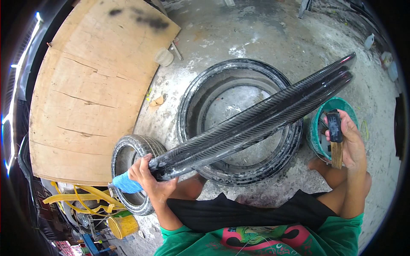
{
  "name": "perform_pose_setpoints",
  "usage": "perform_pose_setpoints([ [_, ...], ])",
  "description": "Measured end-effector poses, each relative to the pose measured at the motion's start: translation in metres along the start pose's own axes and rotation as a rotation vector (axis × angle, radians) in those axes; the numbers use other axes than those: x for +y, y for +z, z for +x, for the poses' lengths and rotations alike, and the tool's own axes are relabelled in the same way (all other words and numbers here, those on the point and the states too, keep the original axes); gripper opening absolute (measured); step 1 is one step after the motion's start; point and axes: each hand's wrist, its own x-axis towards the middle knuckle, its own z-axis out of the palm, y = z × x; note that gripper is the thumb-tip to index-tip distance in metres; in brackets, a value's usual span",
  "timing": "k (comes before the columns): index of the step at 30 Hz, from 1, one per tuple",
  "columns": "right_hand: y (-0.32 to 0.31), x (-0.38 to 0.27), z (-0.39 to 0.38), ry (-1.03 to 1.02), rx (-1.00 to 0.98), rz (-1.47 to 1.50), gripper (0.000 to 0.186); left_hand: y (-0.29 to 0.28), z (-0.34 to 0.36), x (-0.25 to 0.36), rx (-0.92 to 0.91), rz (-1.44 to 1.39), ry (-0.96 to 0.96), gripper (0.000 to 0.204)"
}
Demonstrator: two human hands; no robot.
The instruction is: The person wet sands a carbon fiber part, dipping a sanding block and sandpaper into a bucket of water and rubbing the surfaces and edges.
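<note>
A long, glossy black carbon-fibre panel (pixel 256 115) with a groove along it lies slanted above a large tyre (pixel 186 115). Around its lower left end my left hand (pixel 149 177) is closed, thumb and fingers on the edges. Beside that hand a blue cloth (pixel 127 183) lies over a smaller tyre (pixel 117 164). My right hand (pixel 351 138) is raised at the right, pinching a wooden block (pixel 337 154) with a black wrap on its upper part. Behind the block stands a green bucket (pixel 315 133) with dark pieces inside. The right hand is apart from the panel.
A big plywood sheet (pixel 89 98) fills the left side. Below it are yellow strips (pixel 81 197) and a yellow can (pixel 123 226). A whitish cup-like container (pixel 163 57) sits at the sheet's edge. Plastic bottles (pixel 369 41) stand at the far right on the concrete floor (pixel 239 38).
</note>
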Motion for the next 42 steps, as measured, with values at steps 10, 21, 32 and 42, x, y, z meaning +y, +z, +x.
perform_pose_setpoints([
  [10, 0.0004, 0.0005, 0.0015, -0.001, 0.01, -0.005, 0.039, 0.0028, -0.0007, -0.0014, -0.031, 0.023, 0.012, 0.094],
  [21, 0.001, 0.001, 0.0014, -0.002, 0.007, -0.001, 0.038, -0.0003, 0.0006, 0.0002, -0.006, 0.007, 0.012, 0.088],
  [32, -0.0011, 0.0021, 0.0019, 0.004, -0.008, 0.011, 0.037, 0.0017, -0.0004, -0.0007, -0.007, 0.002, 0.001, 0.089],
  [42, -0.0026, 0.0015, 0.0009, 0.007, -0.012, 0.01, 0.037, 0.0023, -0.0005, -0.001, -0.007, -0.003, 0.007, 0.089],
])
